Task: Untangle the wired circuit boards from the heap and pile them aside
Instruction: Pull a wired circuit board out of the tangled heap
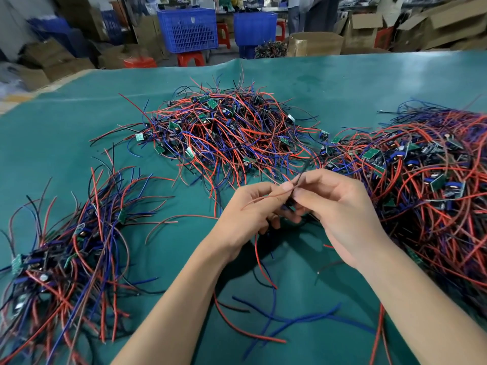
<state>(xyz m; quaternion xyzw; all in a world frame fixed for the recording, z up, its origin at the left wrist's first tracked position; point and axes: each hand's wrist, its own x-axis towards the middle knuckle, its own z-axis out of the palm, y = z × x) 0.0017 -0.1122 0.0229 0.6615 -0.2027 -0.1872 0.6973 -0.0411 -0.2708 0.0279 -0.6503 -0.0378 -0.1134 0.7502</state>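
While both hands meet just nearer the camera than the central heap, the left hand pinches a thin red wire between thumb and forefinger, and the right hand pinches a dark wire at the same spot, fingertips of the two hands touching. Whether a board hangs under the fingers: cannot tell, hidden by the hands. Loose red, blue and black leads trail from the hands onto the green mat, toward the camera from the heap. Central heap: red, blue, black wires tangled with small green circuit boards. Right of the heap, a larger tangle of the same parts, touching it at its edge. Left of the heap and nearer the camera, a separate pile, wires lying roughly parallel, well apart from the heap. Beyond the heap, past the mat's far edge: blue crates, red stools, cardboard boxes
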